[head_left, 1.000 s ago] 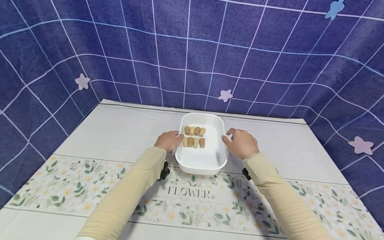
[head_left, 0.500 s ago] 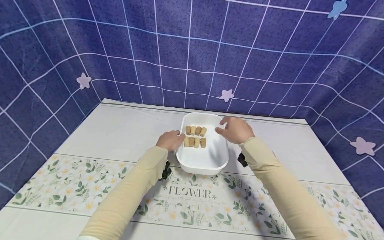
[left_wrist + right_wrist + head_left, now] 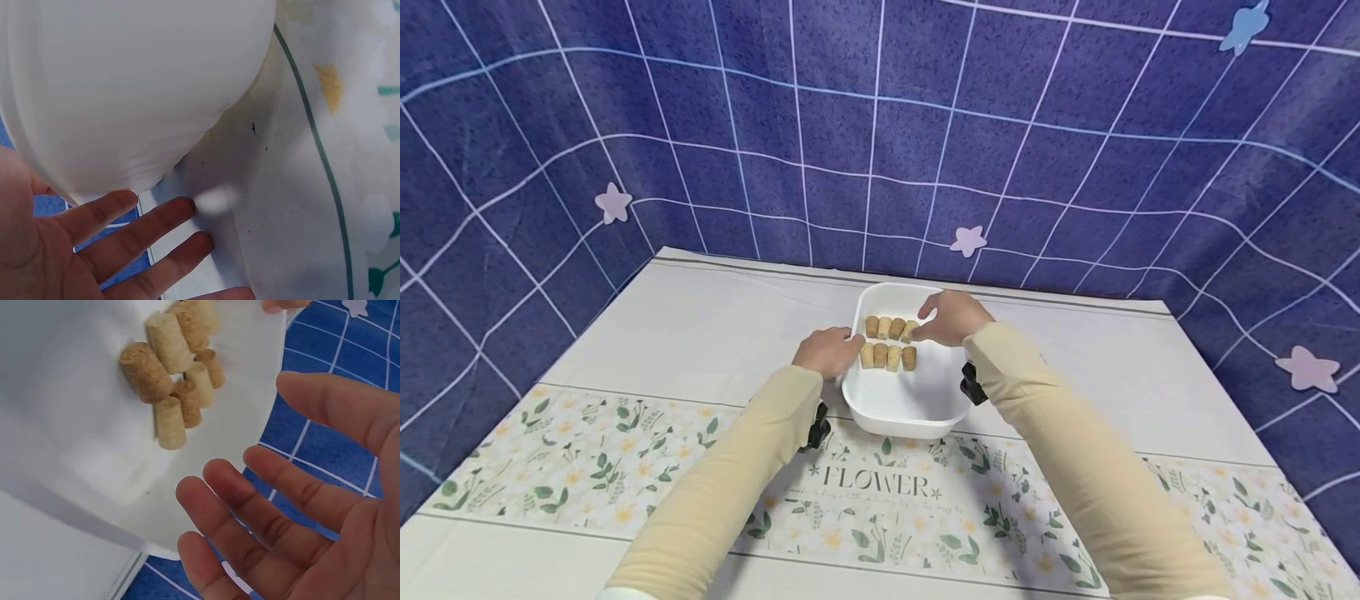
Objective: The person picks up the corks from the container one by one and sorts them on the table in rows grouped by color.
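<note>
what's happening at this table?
A person's left hand holds the left rim of a white tub. Inside, eight corks lie in two rows of four. The right hand, fingers apart and holding nothing, hangs over the tub near the right end of the far row.

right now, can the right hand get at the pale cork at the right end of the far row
Probably yes: the right hand is open over the white tray, close beside that pale cork, and nothing shows blocking the way between them.
</note>
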The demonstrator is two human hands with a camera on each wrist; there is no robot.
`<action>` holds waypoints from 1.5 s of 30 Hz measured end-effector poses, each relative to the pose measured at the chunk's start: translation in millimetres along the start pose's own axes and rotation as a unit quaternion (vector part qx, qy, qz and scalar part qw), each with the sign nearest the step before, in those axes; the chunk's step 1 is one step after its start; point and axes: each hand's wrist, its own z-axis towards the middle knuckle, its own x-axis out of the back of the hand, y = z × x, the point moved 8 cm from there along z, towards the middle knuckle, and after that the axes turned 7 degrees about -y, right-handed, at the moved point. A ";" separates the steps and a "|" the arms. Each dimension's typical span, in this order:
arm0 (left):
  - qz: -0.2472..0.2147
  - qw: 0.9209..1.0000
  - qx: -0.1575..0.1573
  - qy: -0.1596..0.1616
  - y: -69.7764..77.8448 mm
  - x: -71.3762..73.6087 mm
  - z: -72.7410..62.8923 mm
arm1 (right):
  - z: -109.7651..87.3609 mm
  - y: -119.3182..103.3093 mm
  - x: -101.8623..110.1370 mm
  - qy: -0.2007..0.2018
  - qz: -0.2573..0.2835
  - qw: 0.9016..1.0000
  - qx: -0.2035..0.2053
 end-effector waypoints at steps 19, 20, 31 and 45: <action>0.003 1.000 -0.001 -0.002 -0.1 -0.7 1.9 | 23.0 -0.7 -30.1 -0.028 -0.036 0.998 -0.037; 0.004 1.000 -0.002 -0.001 0.1 -0.7 2.1 | 22.9 -0.7 -30.9 -0.029 -0.038 0.998 -0.039; 0.010 1.000 -0.006 -0.001 0.5 -0.2 0.3 | 28.7 5.3 -41.8 -0.028 -0.019 0.997 -0.064; 0.011 1.000 -0.013 0.008 3.3 2.3 -3.4 | 46.9 10.4 -55.9 -0.044 -0.047 0.995 -0.076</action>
